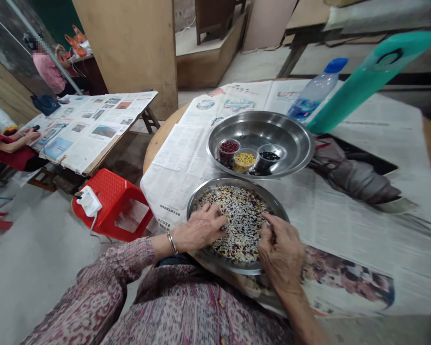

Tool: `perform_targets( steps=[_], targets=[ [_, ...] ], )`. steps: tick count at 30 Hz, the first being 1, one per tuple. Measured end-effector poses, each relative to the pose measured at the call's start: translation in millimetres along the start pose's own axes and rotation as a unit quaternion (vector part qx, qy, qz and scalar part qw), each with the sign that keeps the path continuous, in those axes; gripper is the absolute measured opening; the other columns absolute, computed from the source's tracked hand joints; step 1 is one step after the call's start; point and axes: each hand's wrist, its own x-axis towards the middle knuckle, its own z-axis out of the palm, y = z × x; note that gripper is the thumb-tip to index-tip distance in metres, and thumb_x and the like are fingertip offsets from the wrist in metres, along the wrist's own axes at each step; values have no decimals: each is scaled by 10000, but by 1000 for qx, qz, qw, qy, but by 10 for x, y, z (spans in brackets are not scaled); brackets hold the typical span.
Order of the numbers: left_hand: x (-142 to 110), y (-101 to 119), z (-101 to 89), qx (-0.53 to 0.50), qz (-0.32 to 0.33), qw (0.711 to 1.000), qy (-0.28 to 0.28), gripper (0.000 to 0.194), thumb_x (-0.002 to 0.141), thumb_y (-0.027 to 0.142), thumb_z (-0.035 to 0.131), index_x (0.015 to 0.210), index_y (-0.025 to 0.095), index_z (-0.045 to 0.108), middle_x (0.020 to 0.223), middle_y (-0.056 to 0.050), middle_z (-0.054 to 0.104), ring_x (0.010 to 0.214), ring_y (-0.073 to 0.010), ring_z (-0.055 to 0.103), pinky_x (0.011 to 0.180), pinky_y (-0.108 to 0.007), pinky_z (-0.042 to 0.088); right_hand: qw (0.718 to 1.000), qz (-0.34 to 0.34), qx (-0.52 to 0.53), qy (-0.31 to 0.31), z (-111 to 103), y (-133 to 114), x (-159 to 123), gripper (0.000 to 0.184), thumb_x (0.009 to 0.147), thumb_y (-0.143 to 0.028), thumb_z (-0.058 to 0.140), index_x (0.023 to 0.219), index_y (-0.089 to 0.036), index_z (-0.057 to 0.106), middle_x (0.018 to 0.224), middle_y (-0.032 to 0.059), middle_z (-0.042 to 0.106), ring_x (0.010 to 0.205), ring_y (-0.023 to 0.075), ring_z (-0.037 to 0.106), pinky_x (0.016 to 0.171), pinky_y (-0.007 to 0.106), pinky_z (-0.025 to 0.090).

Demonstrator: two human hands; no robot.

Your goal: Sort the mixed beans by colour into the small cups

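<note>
A steel basin point(197, 190) in front of me holds a mix of white grains point(233, 211) with dark red, black and yellow beans. My left hand point(203, 227) is over its left side, the fingers bent down at the grains and drawn close together. At the right side my right hand point(282, 247) rests over the rim, with thumb and forefinger curled close to each other. Whatever lies between the fingertips of either hand is too small to make out. Behind stands a wider steel basin point(294, 143) with clear cups of red beans point(229, 147), yellow beans point(244, 160) and black beans point(269, 156).
Newspaper point(175, 158) covers the round table. Right of the far basin are a blue-capped bottle point(314, 93), a long green plastic piece point(371, 81) and a folded grey umbrella point(355, 175). A red stool point(111, 201) holds a white adapter point(89, 201). People sit at the left.
</note>
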Motion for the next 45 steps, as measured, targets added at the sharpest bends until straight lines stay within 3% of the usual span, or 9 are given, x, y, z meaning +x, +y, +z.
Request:
perform_targets(
  steps=[4, 10, 15, 22, 25, 28, 35, 39, 45],
  targets=[
    [-39, 210, 23, -36, 106, 994, -18, 416, 916, 447, 615, 1232, 181, 563, 1243, -116, 521, 1106, -236, 501, 909, -354, 488, 1000, 10, 13, 10, -15, 12, -4, 316, 955, -254, 419, 1154, -169, 650, 1096, 131, 693, 1047, 229, 621, 958, 411, 493],
    [424, 308, 129, 28, 181, 980, 84, 562, 922, 505, 572, 1360, 159, 505, 1484, -165, 391, 1332, -334, 368, 1010, -480, 420, 998, 48, 21, 18, -21, 0, 8, 355, 974, -298, 387, 1184, -162, 639, 1118, 150, 679, 1069, 245, 610, 965, 439, 483],
    [516, 152, 147, 20, 248, 968, 16, 211, 978, 239, 468, 1078, 178, 644, 1149, -113, 588, 1035, -220, 546, 837, -347, 491, 999, 43, 22, 14, -22, -24, 13, 349, 967, -315, 412, 1198, -168, 629, 1124, 146, 672, 1068, 243, 603, 965, 438, 477],
    [282, -241, -45, -16, 102, 994, 27, 352, 915, 10, 398, 1172, 177, 572, 1317, -89, 509, 1170, -180, 512, 949, -289, 472, 999, 36, 25, 15, -15, -30, 6, 324, 958, -306, 446, 1180, -160, 632, 1114, 145, 679, 1057, 236, 602, 955, 421, 483],
    [417, -244, -20, -11, 58, 996, 70, 296, 960, 214, 502, 1250, 182, 548, 1396, -99, 461, 1253, -238, 450, 999, -363, 456, 999, 29, 19, 10, -11, -11, 1, 327, 961, -298, 442, 1179, -148, 633, 1114, 152, 679, 1055, 236, 603, 952, 418, 484],
    [611, -153, 46, -6, 21, 996, 87, 590, 888, 470, 635, 1371, 174, 469, 1432, -126, 432, 1262, -295, 424, 974, -426, 464, 1000, 24, 13, 2, -9, 3, -2, 328, 964, -300, 440, 1182, -145, 630, 1115, 155, 678, 1051, 237, 602, 943, 417, 486],
    [497, 45, 66, 2, 114, 993, 42, 206, 962, 189, 465, 1079, 185, 634, 1178, -73, 577, 1072, -218, 518, 858, -327, 469, 999, -21, -23, -9, -8, 23, -13, 308, 959, -273, 459, 1185, -143, 624, 1100, 141, 690, 1032, 234, 616, 926, 405, 498],
    [125, 22, 57, -12, 100, 990, 102, 161, 969, 241, 489, 1032, 211, 634, 1225, -55, 578, 1092, -216, 520, 881, -332, 464, 997, -56, -44, -16, 15, 78, -27, 326, 963, -298, 451, 1178, -129, 629, 1086, 144, 696, 1021, 241, 617, 918, 403, 497],
    [-192, -161, 307, -44, 70, 982, 168, 147, 946, 190, 489, 1010, 199, 621, 842, -1, 656, 834, -150, 581, 912, -314, 457, 992, -109, -63, -5, 62, 202, -51, 351, 960, -343, 457, 1129, -108, 655, 1041, 151, 707, 960, 240, 632, 875, 374, 501]
  ],
)
